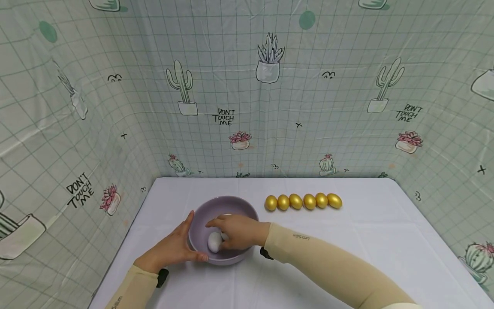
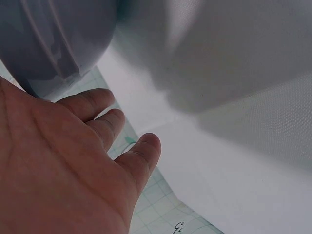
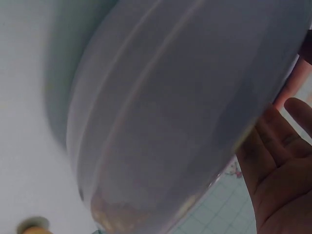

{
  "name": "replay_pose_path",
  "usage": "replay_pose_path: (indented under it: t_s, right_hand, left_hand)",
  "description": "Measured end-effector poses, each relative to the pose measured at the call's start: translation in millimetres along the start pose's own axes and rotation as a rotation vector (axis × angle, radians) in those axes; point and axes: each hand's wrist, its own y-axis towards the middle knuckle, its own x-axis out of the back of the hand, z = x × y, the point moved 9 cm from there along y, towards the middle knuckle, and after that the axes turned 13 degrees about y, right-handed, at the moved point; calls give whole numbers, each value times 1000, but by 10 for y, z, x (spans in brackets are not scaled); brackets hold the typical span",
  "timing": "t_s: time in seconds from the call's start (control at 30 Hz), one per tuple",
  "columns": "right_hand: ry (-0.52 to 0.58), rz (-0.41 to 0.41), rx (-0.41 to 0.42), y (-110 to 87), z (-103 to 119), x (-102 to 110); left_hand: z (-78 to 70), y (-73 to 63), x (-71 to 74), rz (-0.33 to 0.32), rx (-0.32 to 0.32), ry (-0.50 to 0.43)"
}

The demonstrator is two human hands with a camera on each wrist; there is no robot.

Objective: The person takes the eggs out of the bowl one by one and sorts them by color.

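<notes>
A lilac bowl [image 1: 198, 208] stands on the white table. My left hand [image 1: 175, 246] rests against the bowl's left side, fingers spread, the thumb along the near rim. In the left wrist view the other fingers [image 2: 139, 158] extend loosely beside the bowl's outer wall [image 2: 58, 44]. My right hand [image 1: 239, 231] reaches over the right rim into the bowl, fingers apart, with the thumb beside a white egg [image 1: 214, 242]. More white shows under and behind this hand, mostly hidden. In the right wrist view the bowl's outside [image 3: 161, 112] covers much of the frame, with the right palm [image 3: 287, 195] at right.
Several golden eggs [image 1: 296, 201] lie in a row at the back of the table [image 1: 347, 240], right of the bowl. A cactus-print cloth [image 1: 247, 98] hangs behind the table and along both sides.
</notes>
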Motion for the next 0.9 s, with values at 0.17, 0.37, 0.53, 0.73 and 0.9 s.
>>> replay_pose_path:
  t_s: [0.17, 0.37, 0.53, 0.73, 0.9]
  right_hand:
    - [-29, 23, -14, 32, 28, -63]
    - [-46, 29, -41, 69, -24, -135]
    - [-56, 38, -59, 109, -57, -181]
    - [-71, 56, -73, 120, -57, -243]
    - [-86, 65, -78, 122, -69, -286]
  left_hand:
    - [0, -2, -3, 3, 7, -11]
    - [-9, -12, 10, 1, 11, -10]
    - [-21, -23, 15, 1, -1, -8]
    - [9, -5, -1, -2, 11, -15]
    - [21, 13, -4, -11, 9, -12]
